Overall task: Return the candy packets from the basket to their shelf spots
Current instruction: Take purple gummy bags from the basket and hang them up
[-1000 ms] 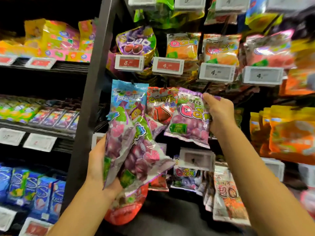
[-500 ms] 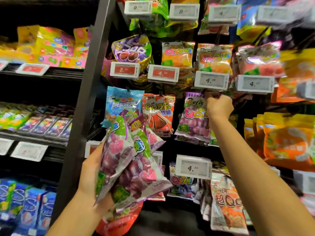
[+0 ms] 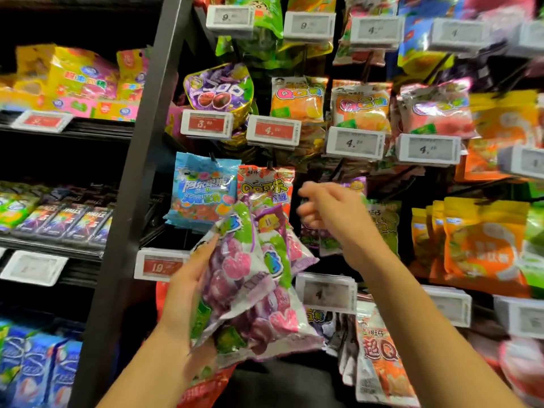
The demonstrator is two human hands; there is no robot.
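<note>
Dark metal makes up the shelf upright [image 3: 141, 184] that splits the view: flat shelves of boxed sweets to its left, rows of hanging candy bags on pegs to its right, each peg fronted by a price tag. In the upper full row four bags hang side by side: one purple [image 3: 219, 88], two orange [image 3: 297, 98] and one pink [image 3: 435, 108]. Below them hang a blue bag [image 3: 203, 189] and a red cola bag [image 3: 265, 184], touching edge to edge.

The bundle of purple grape candy packets [image 3: 250, 278] sits in front of these, its top overlapping the lower part of the red bag; at least three packets are fanned in it, though the exact count cannot be told. The left hand [image 3: 188, 287] grips the bundle from its left side, thumb laid up along the front packet. The right hand [image 3: 326, 210] hovers just right of the bundle's top, blurred, fingers loosely curled and holding nothing, in front of a hanging purple packet [image 3: 354, 185] that it mostly hides.
</note>
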